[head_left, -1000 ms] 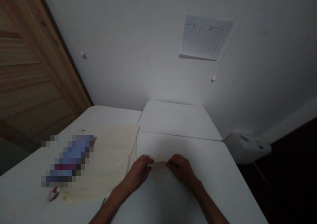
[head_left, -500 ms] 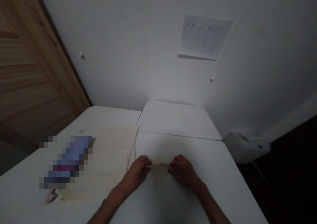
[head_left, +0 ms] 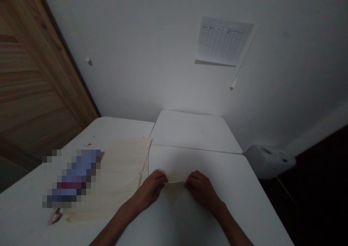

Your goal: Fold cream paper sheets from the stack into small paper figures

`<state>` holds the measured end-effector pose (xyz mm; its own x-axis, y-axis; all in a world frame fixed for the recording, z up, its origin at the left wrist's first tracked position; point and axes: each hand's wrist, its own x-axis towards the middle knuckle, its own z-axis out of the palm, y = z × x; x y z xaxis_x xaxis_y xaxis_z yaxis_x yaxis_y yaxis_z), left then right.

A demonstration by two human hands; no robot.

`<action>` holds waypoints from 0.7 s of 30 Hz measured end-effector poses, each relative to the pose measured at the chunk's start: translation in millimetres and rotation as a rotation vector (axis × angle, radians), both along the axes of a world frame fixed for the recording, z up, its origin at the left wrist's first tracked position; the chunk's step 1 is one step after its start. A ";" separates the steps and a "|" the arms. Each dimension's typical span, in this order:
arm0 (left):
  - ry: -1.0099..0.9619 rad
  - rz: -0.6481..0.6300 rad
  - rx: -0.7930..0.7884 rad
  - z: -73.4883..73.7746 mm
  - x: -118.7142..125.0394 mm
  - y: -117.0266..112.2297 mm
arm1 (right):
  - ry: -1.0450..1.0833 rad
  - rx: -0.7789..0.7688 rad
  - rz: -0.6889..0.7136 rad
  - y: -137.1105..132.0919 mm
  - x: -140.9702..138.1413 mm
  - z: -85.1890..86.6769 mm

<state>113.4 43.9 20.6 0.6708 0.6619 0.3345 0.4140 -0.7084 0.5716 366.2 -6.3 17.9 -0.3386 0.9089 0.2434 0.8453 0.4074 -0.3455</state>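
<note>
A small pale sheet of paper (head_left: 175, 176) lies folded on the white table (head_left: 190, 217). My left hand (head_left: 152, 188) pinches its left edge with curled fingers. My right hand (head_left: 199, 188) pinches the right edge in the same way. The paper's top fold runs straight between my fingertips, and its lower part is hard to make out in the dim light.
A stack of cream sheets (head_left: 119, 173) lies left of my hands, next to a blurred blue patch (head_left: 72, 177). A second white table (head_left: 194, 130) stands against the wall. A wooden door (head_left: 32, 86) is at left, a printed chart (head_left: 223, 39) on the wall, a white container (head_left: 269, 159) at right.
The pointed lower flap of the paper seen earlier no longer shows; the sheet now looks flatter between my hands. Both hands stayed in nearly the same place.
</note>
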 end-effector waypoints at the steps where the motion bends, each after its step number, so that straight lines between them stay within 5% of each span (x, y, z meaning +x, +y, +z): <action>1: -0.022 -0.033 0.013 1.4 0.3 0.1 | -0.008 0.022 0.026 0.5 0.5 -2.0; 8: 0.074 -0.200 0.038 3.1 -1.4 2.8 | -0.063 0.145 0.143 1.1 7.2 -17.2; 15: 0.190 -0.146 0.215 -9.0 -2.2 -10.2 | -0.186 0.273 0.184 -4.5 9.2 -19.4; 21: 0.178 -0.136 0.157 -6.1 5.6 -33.8 | -0.189 0.280 0.179 -6.2 8.7 -19.8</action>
